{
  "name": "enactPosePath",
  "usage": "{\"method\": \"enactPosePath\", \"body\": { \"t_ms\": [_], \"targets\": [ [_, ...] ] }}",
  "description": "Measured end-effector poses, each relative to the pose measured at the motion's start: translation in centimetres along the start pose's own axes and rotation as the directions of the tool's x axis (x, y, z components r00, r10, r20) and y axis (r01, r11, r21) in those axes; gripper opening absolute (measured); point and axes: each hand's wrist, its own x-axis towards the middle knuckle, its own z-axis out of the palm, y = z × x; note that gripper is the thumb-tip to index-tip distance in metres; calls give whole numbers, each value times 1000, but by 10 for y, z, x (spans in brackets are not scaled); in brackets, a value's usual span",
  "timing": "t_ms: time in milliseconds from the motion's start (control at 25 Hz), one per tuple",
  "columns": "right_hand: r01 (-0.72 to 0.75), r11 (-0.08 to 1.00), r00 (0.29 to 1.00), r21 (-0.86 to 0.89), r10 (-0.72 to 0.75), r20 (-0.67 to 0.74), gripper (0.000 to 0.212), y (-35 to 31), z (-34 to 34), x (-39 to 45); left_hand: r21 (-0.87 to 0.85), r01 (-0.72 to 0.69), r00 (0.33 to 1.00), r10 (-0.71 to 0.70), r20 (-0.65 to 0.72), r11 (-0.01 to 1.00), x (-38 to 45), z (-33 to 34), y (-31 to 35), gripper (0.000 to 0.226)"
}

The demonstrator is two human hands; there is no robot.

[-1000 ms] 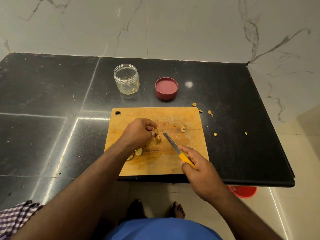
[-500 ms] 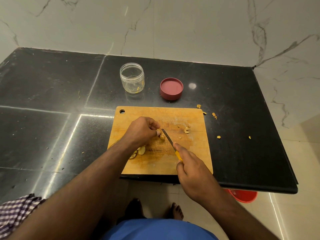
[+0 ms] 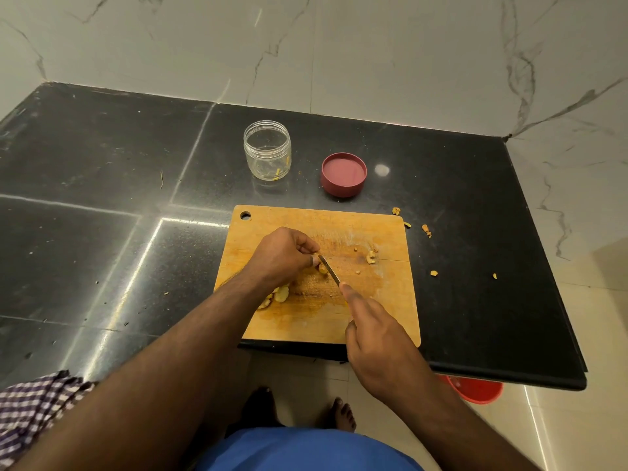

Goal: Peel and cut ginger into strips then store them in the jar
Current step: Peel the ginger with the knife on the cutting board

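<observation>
Since we go from the biggest thing down, we begin with the worktop.
Counter [image 3: 102, 185]: we see a black stone top against a marbled wall; its near left part is cut off by our arm.
Cutting board [image 3: 387, 300]: wooden, lying at the counter's near edge, its middle covered by our hands.
Left hand [image 3: 282, 254]: fingers curled down on the board, pinching a small ginger piece [image 3: 322, 268]; most of that piece is hidden under the fingertips.
Right hand [image 3: 377, 338]: wrapped round the knife [image 3: 329, 269], forefinger laid along the back; the handle is almost wholly hidden, and the blade tip meets the ginger beside the left fingers.
Jar [image 3: 267, 150]: clear, open, upright beyond the board; a few yellow bits inside, too small for us to name.
Lid [image 3: 343, 174]: red, just right of the jar, apart from it.
Ginger slices [image 3: 280, 294]: on the board, partly tucked under our left wrist.
Scraps [image 3: 425, 229]: scattered right of the board.
</observation>
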Motion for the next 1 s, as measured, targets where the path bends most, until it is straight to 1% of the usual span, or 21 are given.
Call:
{"method": "enactPosePath", "body": {
  "t_ms": [200,280,440,640,800,1000],
  "targets": [
    [0,995,1000,-103,-1,-2,58,-6,7,-2,13,-2,1000,2,-9,1000,0,0,0,22],
    [-12,993,1000,-118,12,1,58,-6,8,0,16,-2,1000,2,-11,1000,0,1,0,22],
    [-15,995,999,-94,19,40,59,-6,7,4,30,-10,1000,11,-19,1000,0,0,1,20],
    [-9,997,998,-70,13,57,59,-5,5,4,23,-4,1000,5,-24,1000,1,0,0,20],
    [-12,996,999,-86,16,49,60,-4,6,11,36,-2,1000,3,-28,999,2,2,-1,19],
    [6,999,999,-51,-4,41,58,-4,8,5,59,-3,999,6,-48,998,2,2,-2,21]
  ]
}}
